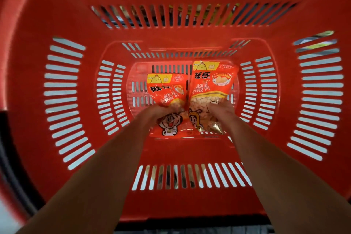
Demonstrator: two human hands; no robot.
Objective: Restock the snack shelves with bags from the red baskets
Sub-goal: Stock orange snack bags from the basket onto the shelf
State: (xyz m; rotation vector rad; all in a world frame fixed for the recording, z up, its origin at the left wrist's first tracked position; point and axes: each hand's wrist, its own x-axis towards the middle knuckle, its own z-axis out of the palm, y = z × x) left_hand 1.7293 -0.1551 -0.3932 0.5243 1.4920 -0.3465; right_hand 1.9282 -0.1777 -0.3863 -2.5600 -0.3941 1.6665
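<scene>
I look straight down into a deep red slotted basket (62, 24). At its bottom lie two red and yellow snack bags with cartoon faces. My left hand (154, 113) grips the lower part of the left bag (166, 89), which crumples under my fingers. My right hand (221, 111) grips the lower part of the right bag (210, 85), over its clear window of small round snacks. Both forearms reach down from the near rim.
The basket's slotted walls close in on all sides around my arms. Through the far slots I glimpse shelf goods (190, 13); pale floor (62, 89) shows through the side slots. A dark edge (7, 167) runs outside the basket at the left.
</scene>
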